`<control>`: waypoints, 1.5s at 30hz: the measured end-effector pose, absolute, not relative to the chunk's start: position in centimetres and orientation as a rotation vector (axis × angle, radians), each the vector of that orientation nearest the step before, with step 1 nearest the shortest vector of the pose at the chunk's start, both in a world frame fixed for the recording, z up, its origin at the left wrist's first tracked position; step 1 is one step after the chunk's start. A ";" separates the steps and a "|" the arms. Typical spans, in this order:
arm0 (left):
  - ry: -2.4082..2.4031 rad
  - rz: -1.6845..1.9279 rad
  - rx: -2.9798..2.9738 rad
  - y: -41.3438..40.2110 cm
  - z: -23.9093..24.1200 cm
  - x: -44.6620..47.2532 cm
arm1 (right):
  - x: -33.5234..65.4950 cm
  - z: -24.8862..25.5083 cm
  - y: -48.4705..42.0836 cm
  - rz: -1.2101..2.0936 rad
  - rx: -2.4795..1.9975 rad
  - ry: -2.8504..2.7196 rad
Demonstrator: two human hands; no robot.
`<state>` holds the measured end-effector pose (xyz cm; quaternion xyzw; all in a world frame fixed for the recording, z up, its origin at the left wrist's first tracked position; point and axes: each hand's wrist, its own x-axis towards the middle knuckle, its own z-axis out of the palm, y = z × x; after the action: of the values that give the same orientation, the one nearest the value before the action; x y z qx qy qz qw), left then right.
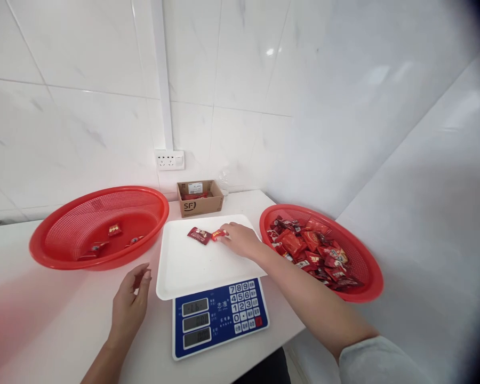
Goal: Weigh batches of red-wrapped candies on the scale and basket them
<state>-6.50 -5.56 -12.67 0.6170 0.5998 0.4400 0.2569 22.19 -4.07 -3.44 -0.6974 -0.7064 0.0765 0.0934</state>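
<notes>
Bright red, the small packet (217,235) is pinched by its right end between your right hand's (236,239) thumb and fingers, over the white tray (200,272) of the scale (221,320). 1 darker packet (199,235) lies on the tray just beside it. Your left hand (131,301) is well apart from the right, left of the tray, fingers loosely curled with a gap at the thumb. The left basket (80,218) holds a few packets; the right basket (370,266) holds a heap.

Head-worn, facing forward, downward — hands (131,303) near
</notes>
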 end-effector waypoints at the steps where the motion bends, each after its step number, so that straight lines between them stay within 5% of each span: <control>1: 1.634 1.196 1.673 -5.5 -12.7 -6.5 | 22.9 -3.3 -4.4 0.223 -2.075 -2.076; 15: 1.722 1.100 1.623 -5.5 -12.5 -6.1 | 40.2 -5.6 -10.0 0.424 -2.599 -1.635; 45: 1.733 1.074 1.634 -5.5 -12.8 -6.3 | 40.0 -6.3 -9.2 0.014 -2.314 -1.446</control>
<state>-6.27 -5.46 -12.80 0.6036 0.6402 0.3968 0.2616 40.04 -9.22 -6.31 -0.8300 -0.5188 0.0052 0.2047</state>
